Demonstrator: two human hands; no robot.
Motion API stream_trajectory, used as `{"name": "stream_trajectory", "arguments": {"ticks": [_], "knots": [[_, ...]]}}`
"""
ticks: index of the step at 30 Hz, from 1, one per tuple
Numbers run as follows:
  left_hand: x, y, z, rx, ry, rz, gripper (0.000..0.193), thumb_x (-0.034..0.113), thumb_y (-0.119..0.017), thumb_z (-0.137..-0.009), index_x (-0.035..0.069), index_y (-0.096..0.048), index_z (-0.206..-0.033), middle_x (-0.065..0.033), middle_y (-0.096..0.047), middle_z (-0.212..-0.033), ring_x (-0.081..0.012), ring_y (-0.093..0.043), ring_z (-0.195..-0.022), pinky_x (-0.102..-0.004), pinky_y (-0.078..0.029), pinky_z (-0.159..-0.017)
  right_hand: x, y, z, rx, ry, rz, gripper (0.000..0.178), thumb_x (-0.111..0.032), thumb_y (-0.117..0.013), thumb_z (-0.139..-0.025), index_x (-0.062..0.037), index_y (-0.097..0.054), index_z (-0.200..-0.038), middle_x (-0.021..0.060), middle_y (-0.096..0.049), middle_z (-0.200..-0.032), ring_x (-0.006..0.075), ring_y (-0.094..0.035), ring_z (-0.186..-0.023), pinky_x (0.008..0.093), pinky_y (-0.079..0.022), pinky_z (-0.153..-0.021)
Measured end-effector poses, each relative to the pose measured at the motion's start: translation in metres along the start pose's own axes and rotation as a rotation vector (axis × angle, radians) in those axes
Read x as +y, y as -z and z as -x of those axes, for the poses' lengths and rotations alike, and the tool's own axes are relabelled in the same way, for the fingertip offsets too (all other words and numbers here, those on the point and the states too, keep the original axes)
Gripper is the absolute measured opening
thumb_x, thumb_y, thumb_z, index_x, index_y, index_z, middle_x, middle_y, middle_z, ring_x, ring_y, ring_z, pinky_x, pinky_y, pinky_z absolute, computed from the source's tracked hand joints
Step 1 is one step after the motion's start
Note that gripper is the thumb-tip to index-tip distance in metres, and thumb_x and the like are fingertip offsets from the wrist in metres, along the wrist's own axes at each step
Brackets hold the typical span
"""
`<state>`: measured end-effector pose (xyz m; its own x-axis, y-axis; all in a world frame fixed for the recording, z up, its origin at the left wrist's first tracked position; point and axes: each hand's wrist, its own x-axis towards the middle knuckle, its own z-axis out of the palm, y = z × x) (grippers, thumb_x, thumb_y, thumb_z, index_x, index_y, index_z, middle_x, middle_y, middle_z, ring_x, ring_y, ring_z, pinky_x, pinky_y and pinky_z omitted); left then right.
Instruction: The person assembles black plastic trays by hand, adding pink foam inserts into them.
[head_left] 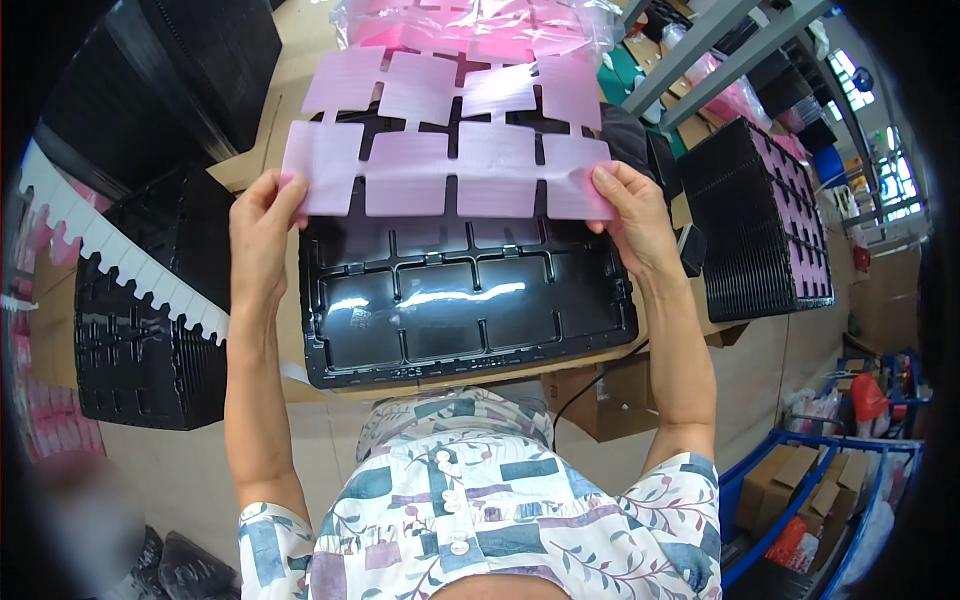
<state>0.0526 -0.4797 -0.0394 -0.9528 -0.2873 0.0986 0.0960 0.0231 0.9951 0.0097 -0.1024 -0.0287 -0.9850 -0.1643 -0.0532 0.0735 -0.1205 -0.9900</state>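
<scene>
A pink foam sheet (408, 170) with cut-out slots is stretched between my two hands, above the far part of a black plastic tray (430, 320). My left hand (262, 225) pinches the sheet's near left corner between thumb and fingers. At the near right corner, my right hand (632, 215) grips it the same way. The tray lies on the table before me, its shiny surface divided by raised ridges. Beneath the sheet, the tray's far half is mostly covered.
Beyond the sheet lies a clear plastic bag (590, 30) of pink foam sheets. Stacked black trays (740, 230) topped with pink foam stand at the right, more stacked trays (150, 340) at the left. A white notched strip (130, 250) crosses the left side. A blue metal rack (800, 445) holds cartons.
</scene>
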Motion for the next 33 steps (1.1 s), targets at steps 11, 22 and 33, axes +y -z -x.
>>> {"name": "stream_trajectory", "arguments": {"ticks": [11,22,33], "knots": [[0.009,-0.006,0.121,0.055,-0.022,-0.496,0.059,-0.003,-0.061,-0.09,0.008,-0.041,-0.144,0.0009,-0.056,-0.072,-0.0045,-0.049,-0.06,-0.0186,-0.04,-0.053,0.002,0.01,0.069,0.109,-0.101,0.62,0.032,-0.01,-0.067,-0.089,0.0055,-0.058,-0.115,0.0008,-0.062,-0.066,0.0066,-0.052,-0.051,0.0222,-0.04,-0.047],[0.011,-0.007,0.126,-0.01,-0.182,-0.822,0.012,-0.001,-0.064,-0.089,0.0,-0.07,-0.1,-0.0073,-0.065,-0.078,-0.011,-0.055,-0.061,-0.0242,-0.045,-0.056,0.009,-0.001,0.094,0.205,0.15,1.199,0.022,-0.013,-0.067,-0.087,-0.0014,-0.062,-0.105,0.0101,-0.065,-0.062,0.027,-0.065,-0.055,0.0367,-0.048,-0.054],[0.011,0.001,0.125,-0.068,-0.079,-0.703,0.011,-0.005,-0.064,-0.086,-0.002,-0.069,-0.095,-0.0048,-0.058,-0.073,-0.0091,-0.048,-0.058,-0.0244,-0.039,-0.054,0.001,0.006,0.089,0.177,0.066,1.061,0.021,-0.008,-0.069,-0.083,0.0012,-0.065,-0.101,0.0108,-0.065,-0.062,0.0211,-0.062,-0.052,0.0315,-0.047,-0.052]]}}
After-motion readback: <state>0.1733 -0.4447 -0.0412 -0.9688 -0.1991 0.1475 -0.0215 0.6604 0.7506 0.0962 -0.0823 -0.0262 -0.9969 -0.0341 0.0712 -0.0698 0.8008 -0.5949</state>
